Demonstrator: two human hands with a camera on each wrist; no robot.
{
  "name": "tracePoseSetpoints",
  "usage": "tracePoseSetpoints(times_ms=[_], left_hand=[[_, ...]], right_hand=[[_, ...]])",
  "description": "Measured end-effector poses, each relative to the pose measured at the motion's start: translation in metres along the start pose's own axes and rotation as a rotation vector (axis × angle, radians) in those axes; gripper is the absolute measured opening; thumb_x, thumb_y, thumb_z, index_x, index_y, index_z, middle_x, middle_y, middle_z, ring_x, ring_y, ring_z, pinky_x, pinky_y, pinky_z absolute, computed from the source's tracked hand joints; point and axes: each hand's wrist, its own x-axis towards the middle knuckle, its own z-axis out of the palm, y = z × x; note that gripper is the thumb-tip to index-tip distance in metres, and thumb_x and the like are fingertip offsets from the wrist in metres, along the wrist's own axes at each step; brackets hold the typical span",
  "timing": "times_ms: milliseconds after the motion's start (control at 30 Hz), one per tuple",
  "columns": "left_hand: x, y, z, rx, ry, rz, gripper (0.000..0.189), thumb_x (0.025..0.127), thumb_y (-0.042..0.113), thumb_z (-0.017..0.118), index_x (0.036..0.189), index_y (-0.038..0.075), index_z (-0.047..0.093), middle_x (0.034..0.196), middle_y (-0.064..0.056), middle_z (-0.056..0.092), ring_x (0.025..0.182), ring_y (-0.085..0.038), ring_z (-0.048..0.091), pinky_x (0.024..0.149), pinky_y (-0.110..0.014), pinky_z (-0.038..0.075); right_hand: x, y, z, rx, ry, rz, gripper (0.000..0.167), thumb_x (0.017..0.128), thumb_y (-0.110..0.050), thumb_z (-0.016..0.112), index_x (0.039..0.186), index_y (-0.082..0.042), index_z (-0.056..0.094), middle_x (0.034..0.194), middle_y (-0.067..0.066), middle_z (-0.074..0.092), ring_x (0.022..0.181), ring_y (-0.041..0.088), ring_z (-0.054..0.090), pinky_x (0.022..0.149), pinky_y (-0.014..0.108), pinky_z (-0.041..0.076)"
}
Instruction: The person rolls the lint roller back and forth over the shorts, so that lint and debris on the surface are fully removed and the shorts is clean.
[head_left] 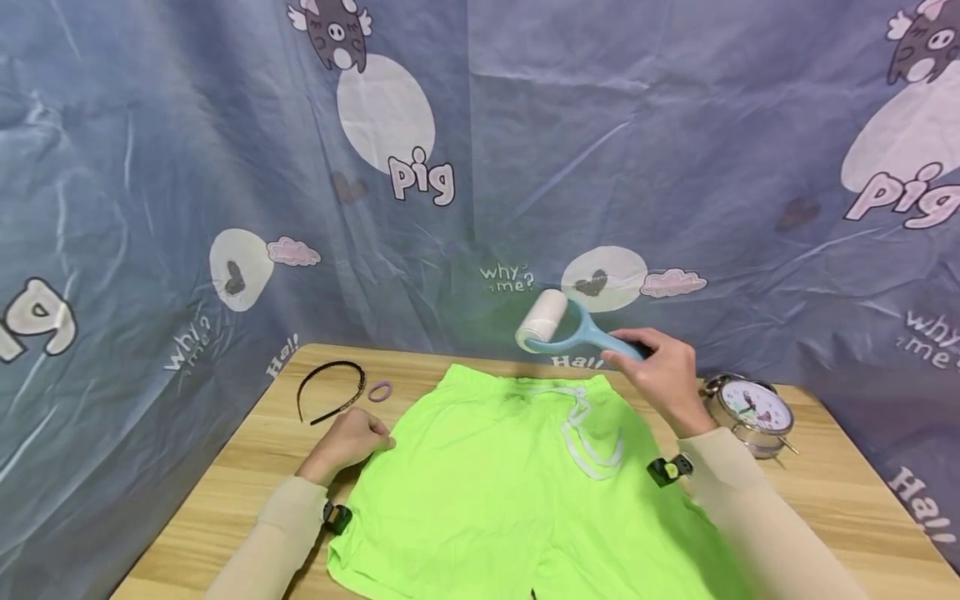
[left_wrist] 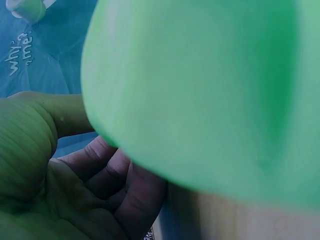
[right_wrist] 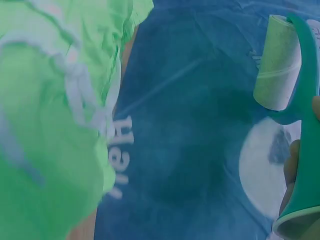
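Neon-green drawstring shorts (head_left: 480, 467) lie spread on the wooden table, the waistband towards the back. My left hand (head_left: 348, 442) is at their left edge, fingers curled and pinching the fabric; in the left wrist view the green cloth (left_wrist: 200, 90) hides the fingertips of that hand (left_wrist: 65, 170). Raised above the waistband, my right hand (head_left: 660, 375) grips the blue handle of a lint roller (head_left: 588, 333). Its white roll points up and to the left, apart from the shorts. The right wrist view shows the lint roller (right_wrist: 310, 150) in front of the curtain.
A black headband (head_left: 363, 387) and a purple hair tie (head_left: 380, 392) lie at the back left of the table (head_left: 247, 450). On the right stands a silver alarm clock (head_left: 753, 412). A blue-grey printed curtain (head_left: 525, 167) hangs behind the table and along its sides.
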Motion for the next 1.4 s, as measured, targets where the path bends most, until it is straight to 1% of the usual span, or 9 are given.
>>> tracePoseSetpoints(times_ms=[133,267,433,667,767,933,1167,1300,1400], left_hand=[[0.001,0.000,0.000,0.006,-0.001,-0.010,0.009,0.087,0.017,0.077,0.083,0.010,0.079,0.109,-0.009,0.076,0.077,-0.016,0.062,0.066,-0.029,0.047],[0.003,-0.002,0.001,0.015,0.004,-0.008,0.008,0.087,0.017,0.078,0.083,0.010,0.079,0.107,-0.008,0.076,0.078,-0.015,0.064,0.066,-0.029,0.049],[0.005,-0.002,0.001,0.011,0.006,-0.005,0.008,0.087,0.017,0.078,0.081,0.011,0.079,0.105,-0.007,0.077,0.075,-0.015,0.063,0.064,-0.028,0.048],[0.005,-0.001,0.000,0.022,0.010,-0.005,0.008,0.086,0.017,0.078,0.081,0.011,0.078,0.106,-0.008,0.077,0.072,-0.016,0.061,0.063,-0.028,0.046],[0.006,-0.001,0.001,0.016,0.010,-0.014,0.008,0.085,0.018,0.078,0.081,0.011,0.078,0.105,-0.007,0.077,0.074,-0.017,0.060,0.063,-0.028,0.046],[0.006,-0.002,0.002,0.025,0.019,-0.022,0.008,0.084,0.019,0.080,0.081,0.012,0.078,0.101,-0.005,0.076,0.079,-0.016,0.062,0.067,-0.028,0.048],[0.007,-0.002,0.001,0.060,0.038,-0.013,0.009,0.082,0.020,0.081,0.081,0.012,0.079,0.099,-0.003,0.077,0.086,-0.016,0.064,0.076,-0.031,0.051],[0.007,-0.002,0.001,0.045,0.035,-0.027,0.009,0.082,0.020,0.081,0.081,0.011,0.078,0.098,-0.003,0.076,0.085,-0.017,0.064,0.073,-0.030,0.050],[0.007,-0.003,0.001,0.032,0.030,-0.034,0.010,0.083,0.020,0.081,0.082,0.010,0.078,0.099,-0.003,0.075,0.083,-0.016,0.063,0.071,-0.030,0.050]], right_hand=[[0.006,-0.010,0.025,0.039,-0.066,-0.024,0.029,0.081,-0.027,0.085,0.108,-0.017,0.079,0.096,0.007,0.078,0.071,0.009,0.063,0.063,0.020,0.048],[0.010,-0.024,0.050,0.097,-0.120,-0.052,0.026,0.081,-0.024,0.085,0.105,-0.017,0.079,0.094,0.005,0.078,0.068,0.015,0.064,0.060,0.024,0.049],[0.016,-0.041,0.078,0.145,-0.191,-0.049,0.023,0.080,-0.021,0.084,0.102,-0.018,0.079,0.090,0.003,0.076,0.066,0.017,0.061,0.060,0.028,0.049],[0.014,-0.051,0.110,0.164,-0.281,-0.010,0.022,0.080,-0.020,0.082,0.102,-0.019,0.079,0.094,0.002,0.077,0.074,0.017,0.063,0.069,0.030,0.049],[0.009,-0.051,0.119,0.170,-0.313,0.003,0.023,0.079,-0.019,0.083,0.101,-0.019,0.080,0.096,0.002,0.078,0.076,0.018,0.064,0.071,0.031,0.050],[0.003,-0.049,0.131,0.114,-0.370,-0.012,0.024,0.077,-0.026,0.083,0.100,-0.021,0.080,0.096,-0.002,0.078,0.076,0.015,0.063,0.072,0.031,0.050],[0.005,-0.049,0.139,0.035,-0.435,-0.035,0.030,0.076,-0.032,0.083,0.103,-0.021,0.080,0.102,-0.001,0.078,0.076,0.015,0.061,0.073,0.031,0.047],[0.005,-0.049,0.144,-0.018,-0.459,-0.055,0.030,0.075,-0.035,0.084,0.103,-0.023,0.080,0.106,0.000,0.078,0.081,0.015,0.065,0.075,0.033,0.050],[0.004,-0.047,0.148,-0.046,-0.483,-0.073,0.029,0.075,-0.034,0.085,0.101,-0.023,0.080,0.102,0.000,0.079,0.079,0.014,0.065,0.075,0.033,0.051]])
